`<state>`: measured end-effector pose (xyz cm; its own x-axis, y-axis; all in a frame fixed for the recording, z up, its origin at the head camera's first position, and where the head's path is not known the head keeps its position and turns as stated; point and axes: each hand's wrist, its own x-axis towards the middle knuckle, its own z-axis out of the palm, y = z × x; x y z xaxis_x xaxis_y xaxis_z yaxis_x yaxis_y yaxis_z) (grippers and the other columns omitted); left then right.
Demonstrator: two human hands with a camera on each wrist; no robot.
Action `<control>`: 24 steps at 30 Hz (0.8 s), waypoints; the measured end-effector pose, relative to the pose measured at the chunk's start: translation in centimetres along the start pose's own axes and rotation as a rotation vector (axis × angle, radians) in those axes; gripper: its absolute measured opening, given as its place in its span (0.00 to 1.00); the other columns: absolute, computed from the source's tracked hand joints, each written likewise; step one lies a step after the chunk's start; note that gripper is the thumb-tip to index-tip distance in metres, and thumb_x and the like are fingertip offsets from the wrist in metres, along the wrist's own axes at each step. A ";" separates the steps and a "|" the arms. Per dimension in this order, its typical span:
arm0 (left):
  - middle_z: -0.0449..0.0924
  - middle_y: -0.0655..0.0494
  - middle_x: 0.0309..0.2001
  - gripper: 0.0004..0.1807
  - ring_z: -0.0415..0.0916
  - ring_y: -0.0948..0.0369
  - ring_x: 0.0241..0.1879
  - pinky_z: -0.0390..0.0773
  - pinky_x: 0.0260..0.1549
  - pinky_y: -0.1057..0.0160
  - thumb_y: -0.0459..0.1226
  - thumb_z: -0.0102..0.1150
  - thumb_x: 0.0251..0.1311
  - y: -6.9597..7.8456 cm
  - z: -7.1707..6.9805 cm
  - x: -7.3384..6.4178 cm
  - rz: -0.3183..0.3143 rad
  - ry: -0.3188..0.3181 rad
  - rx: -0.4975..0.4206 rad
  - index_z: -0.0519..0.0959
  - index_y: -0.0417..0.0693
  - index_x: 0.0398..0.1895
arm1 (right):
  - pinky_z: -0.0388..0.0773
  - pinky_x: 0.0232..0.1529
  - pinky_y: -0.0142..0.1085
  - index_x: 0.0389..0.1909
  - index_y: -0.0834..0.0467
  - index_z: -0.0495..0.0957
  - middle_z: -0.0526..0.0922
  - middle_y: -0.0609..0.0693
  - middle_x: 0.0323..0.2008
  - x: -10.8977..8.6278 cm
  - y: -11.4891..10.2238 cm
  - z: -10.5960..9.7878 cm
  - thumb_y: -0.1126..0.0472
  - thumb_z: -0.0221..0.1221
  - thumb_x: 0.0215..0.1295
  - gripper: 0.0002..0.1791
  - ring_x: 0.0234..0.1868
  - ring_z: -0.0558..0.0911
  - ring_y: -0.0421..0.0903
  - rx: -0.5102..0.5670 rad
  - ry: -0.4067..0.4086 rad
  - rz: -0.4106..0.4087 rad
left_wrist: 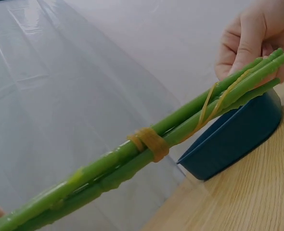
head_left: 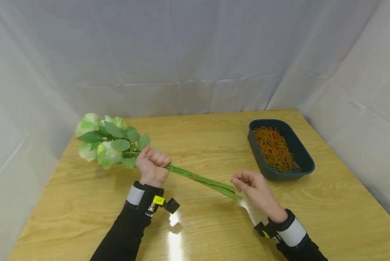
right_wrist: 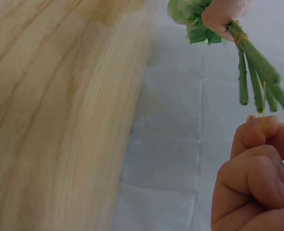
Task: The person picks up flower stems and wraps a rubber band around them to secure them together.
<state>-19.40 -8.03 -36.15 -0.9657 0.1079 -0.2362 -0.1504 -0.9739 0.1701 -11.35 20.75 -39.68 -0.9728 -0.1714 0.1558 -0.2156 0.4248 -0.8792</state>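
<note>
My left hand grips a bunch of artificial flowers with pale green-white heads and green leaves, held slantwise over the table. Out of the fist the green stems run down to the right. An orange-brown rubber band is wound round them partway along. From it, a loop of the band trails along the stems toward their cut ends. At those ends, my right hand pinches a thin rubber band strand between thumb and fingertips. In the right wrist view the stem tips fan apart slightly.
A dark blue tub stands at the back right, close beyond the right hand, with a heap of orange-brown rubber bands in it. The wooden table is bounded by pale sheeting behind and at both sides.
</note>
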 end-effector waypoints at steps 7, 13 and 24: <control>0.39 0.62 0.13 0.31 0.34 0.66 0.15 0.35 0.24 0.71 0.43 0.28 0.80 0.1 -0.3 0.0 -0.087 -0.073 -0.045 0.46 0.52 0.10 | 0.68 0.21 0.29 0.40 0.72 0.79 0.76 0.47 0.23 0.7 1.4 -0.1 0.67 0.55 0.73 0.10 0.20 0.70 0.35 0.085 -0.077 -0.061; 0.41 0.62 0.12 0.32 0.36 0.66 0.14 0.36 0.23 0.71 0.44 0.29 0.80 0.3 0.0 0.2 -0.159 -0.070 -0.045 0.48 0.51 0.09 | 0.64 0.17 0.28 0.42 0.73 0.78 0.72 0.50 0.23 1.5 0.8 0.0 0.66 0.53 0.75 0.11 0.16 0.63 0.31 0.107 -0.133 -0.069; 0.41 0.62 0.12 0.32 0.36 0.66 0.14 0.37 0.21 0.71 0.44 0.29 0.80 0.2 0.2 0.1 -0.202 -0.093 -0.005 0.49 0.52 0.09 | 0.63 0.19 0.28 0.41 0.70 0.77 0.67 0.45 0.22 2.9 0.1 0.7 0.64 0.52 0.77 0.11 0.17 0.62 0.32 0.144 -0.227 -0.111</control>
<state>-19.57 -8.15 -35.91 -0.9315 0.3183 -0.1758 -0.3418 -0.9316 0.1240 -14.18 19.70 -39.63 -0.8966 -0.4113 0.1641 -0.2898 0.2647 -0.9197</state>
